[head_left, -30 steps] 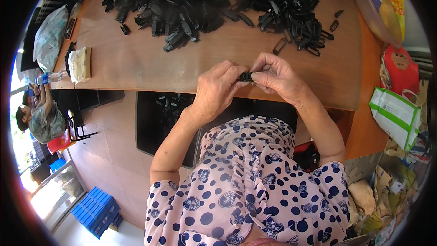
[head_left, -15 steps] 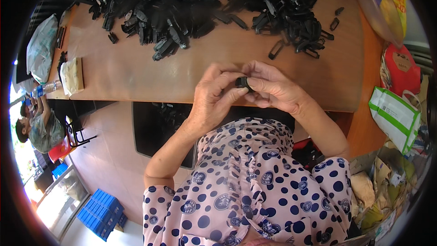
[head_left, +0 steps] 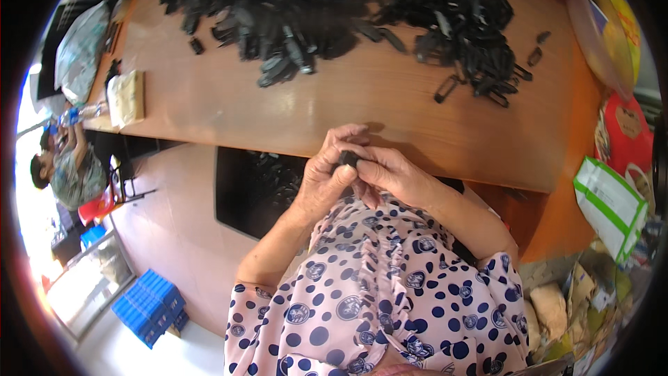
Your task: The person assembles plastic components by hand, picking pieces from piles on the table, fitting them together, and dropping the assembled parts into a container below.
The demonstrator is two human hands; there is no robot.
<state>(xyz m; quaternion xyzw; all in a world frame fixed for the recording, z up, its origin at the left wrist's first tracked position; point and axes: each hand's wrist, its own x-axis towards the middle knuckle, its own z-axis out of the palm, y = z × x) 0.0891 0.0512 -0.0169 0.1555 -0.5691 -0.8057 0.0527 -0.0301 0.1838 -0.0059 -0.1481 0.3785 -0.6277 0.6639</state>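
Note:
A small black plastic piece (head_left: 348, 159) is pinched between my two hands just past the table's front edge, close to my body. My left hand (head_left: 325, 169) grips it from the left with thumb and fingers closed. From the other side my right hand (head_left: 393, 175) presses its thumb and fingers against it; most of the piece is covered. Beyond them on the table lie a heap of dark, elongated plastic pieces (head_left: 289, 45) and, to its right, a heap of black pieces (head_left: 466, 35), some of them open frames. One loose oblong frame (head_left: 446, 89) lies at the near side of the right heap.
Below the table edge stands a black bin (head_left: 229, 198) with dark pieces inside. A wooden table (head_left: 229, 108) spans ahead. At right are a white-green bag (head_left: 611, 198) and a red bag (head_left: 626, 129). Far left, another person (head_left: 76, 174) sits near blue crates (head_left: 149, 306).
Both hands, still around the black piece, have come down and left, from over the table edge toward my body. The piece is turned and more covered; the whole view has shifted slightly.

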